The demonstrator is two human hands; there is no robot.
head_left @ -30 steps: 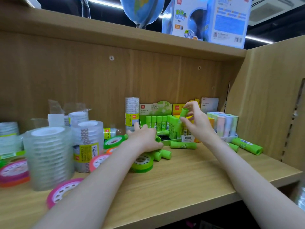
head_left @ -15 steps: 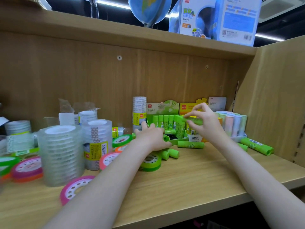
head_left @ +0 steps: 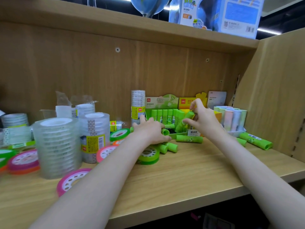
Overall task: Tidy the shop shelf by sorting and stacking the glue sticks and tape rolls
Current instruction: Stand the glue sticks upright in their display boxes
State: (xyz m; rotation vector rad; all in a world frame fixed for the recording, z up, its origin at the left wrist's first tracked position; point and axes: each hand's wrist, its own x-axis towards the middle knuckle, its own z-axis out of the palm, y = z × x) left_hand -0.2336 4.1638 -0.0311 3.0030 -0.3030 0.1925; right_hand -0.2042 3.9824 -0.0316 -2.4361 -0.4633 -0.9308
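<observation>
My right hand (head_left: 202,120) pinches a green glue stick (head_left: 184,121), tilted with its lower end in the green display box (head_left: 179,135), where a row of green sticks (head_left: 163,115) stands upright. My left hand (head_left: 149,132) grips a bundle of green glue sticks (head_left: 165,131) just left of the box. More loose green sticks lie on the shelf: one (head_left: 189,139) in front of the box, a few (head_left: 171,147) under my left hand, one (head_left: 255,140) at the far right. A green tape roll (head_left: 148,155) lies flat below my left hand.
Stacks of clear tape (head_left: 57,146) (head_left: 94,134) (head_left: 138,105) stand on the wooden shelf (head_left: 189,176). Pink rolls (head_left: 71,180) (head_left: 24,161) lie flat at the left. Pastel glue sticks (head_left: 231,119) stand in a tray by the right wall. A globe box (head_left: 214,14) sits on the upper shelf.
My right hand has turned its glue stick from level to tilted and lowered its end into the green box. My left hand has stayed on its bundle.
</observation>
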